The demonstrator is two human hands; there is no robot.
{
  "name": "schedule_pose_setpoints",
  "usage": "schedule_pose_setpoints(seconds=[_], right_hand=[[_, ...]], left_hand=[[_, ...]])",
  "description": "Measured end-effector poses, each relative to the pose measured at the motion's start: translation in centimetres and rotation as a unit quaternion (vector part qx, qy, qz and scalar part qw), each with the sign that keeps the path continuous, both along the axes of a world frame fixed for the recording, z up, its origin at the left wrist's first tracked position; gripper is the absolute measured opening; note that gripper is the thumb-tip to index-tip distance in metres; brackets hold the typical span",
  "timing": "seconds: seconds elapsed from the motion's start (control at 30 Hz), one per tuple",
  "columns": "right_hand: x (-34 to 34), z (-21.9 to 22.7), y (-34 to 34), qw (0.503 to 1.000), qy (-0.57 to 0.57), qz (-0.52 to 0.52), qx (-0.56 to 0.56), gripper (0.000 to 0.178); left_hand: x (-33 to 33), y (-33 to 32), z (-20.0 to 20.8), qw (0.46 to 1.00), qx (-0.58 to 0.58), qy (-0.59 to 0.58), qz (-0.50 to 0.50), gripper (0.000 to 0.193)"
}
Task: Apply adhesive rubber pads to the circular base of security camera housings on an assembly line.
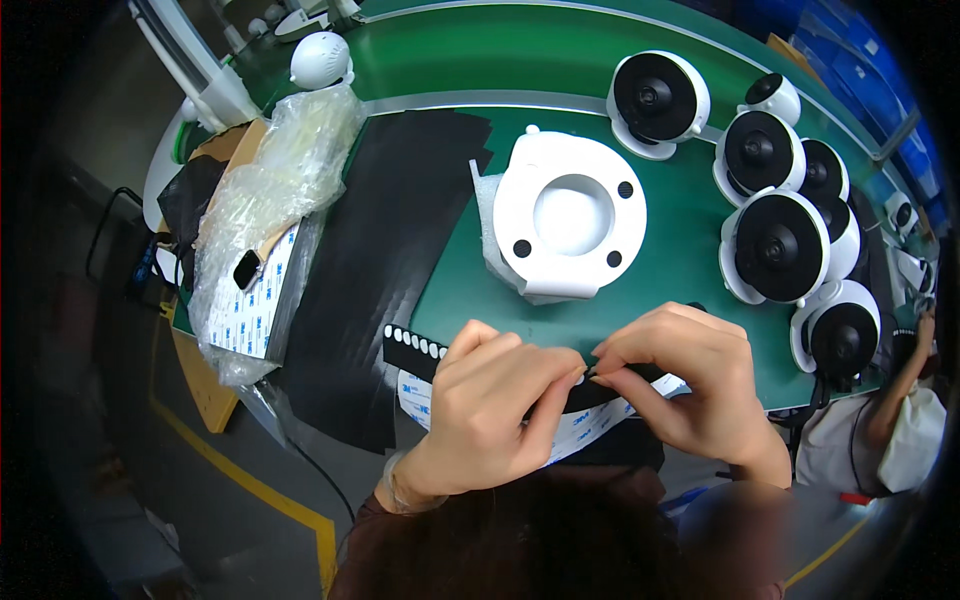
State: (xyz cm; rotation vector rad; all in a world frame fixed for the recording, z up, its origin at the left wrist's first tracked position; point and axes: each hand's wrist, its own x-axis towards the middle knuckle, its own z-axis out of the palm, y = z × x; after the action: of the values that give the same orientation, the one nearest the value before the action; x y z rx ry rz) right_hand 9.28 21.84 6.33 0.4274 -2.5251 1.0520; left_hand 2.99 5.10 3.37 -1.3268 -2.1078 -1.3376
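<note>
Both my hands meet at the table's near edge, fingertips almost touching. My left hand [490, 405] is closed in a pinch over a black strip [408, 358] with a row of white round dots, and covers its middle. Thumb and forefinger of my right hand [690, 375] are pinched together at a tiny dark bit too small to name. Beneath the hands lies a white sheet with blue print [580, 434]. Just beyond them a white round housing [515, 190] sits on translucent foam [490, 235]. It has a wide central recess and black round pads [522, 249] near its rim.
Several white devices with black round fronts [775, 245] stand at the right. A black sheet [385, 230] covers the table's left part, beside a clear plastic bag [275, 170] and a smartwatch [247, 269]. Another person's arm [900, 390] shows at far right.
</note>
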Motion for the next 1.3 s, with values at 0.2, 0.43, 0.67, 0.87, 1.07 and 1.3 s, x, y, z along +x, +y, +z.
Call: schedule_pose_setpoints(seconds=[0.2, 0.43, 0.67, 0.87, 1.07, 1.3], right_hand=[[-0.1, 3.0, 0.5, 0.999, 0.028, 0.001, -0.028, 0.005], [-8.3, 4.5, 0.2, 0.994, -0.027, -0.107, 0.022, 0.014], [-8.9, 4.5, -0.1, 0.991, -0.065, -0.116, -0.023, 0.013], [-9.0, 4.6, -0.3, 0.989, -0.081, -0.126, -0.016, 0.01], [-8.9, 4.2, -0.3, 0.986, -0.026, -0.145, 0.078, 0.007], [-9.6, 4.3, -0.7, 0.997, 0.004, -0.062, 0.041, 0.011]], left_hand=[[-0.3, -0.2, -1.0, 0.997, -0.02, -0.048, 0.058, 0.018], [-0.8, 0.4, -1.3, 0.996, -0.045, -0.029, 0.065, 0.007], [-1.1, 1.0, -1.3, 0.999, -0.014, -0.014, 0.04, 0.006], [-1.3, 1.1, -1.6, 0.999, -0.005, -0.019, 0.045, 0.007], [-1.1, 1.2, -1.4, 0.998, 0.004, -0.019, 0.053, 0.008], [-1.1, 0.8, -1.8, 0.998, -0.008, -0.014, 0.056, 0.009]])
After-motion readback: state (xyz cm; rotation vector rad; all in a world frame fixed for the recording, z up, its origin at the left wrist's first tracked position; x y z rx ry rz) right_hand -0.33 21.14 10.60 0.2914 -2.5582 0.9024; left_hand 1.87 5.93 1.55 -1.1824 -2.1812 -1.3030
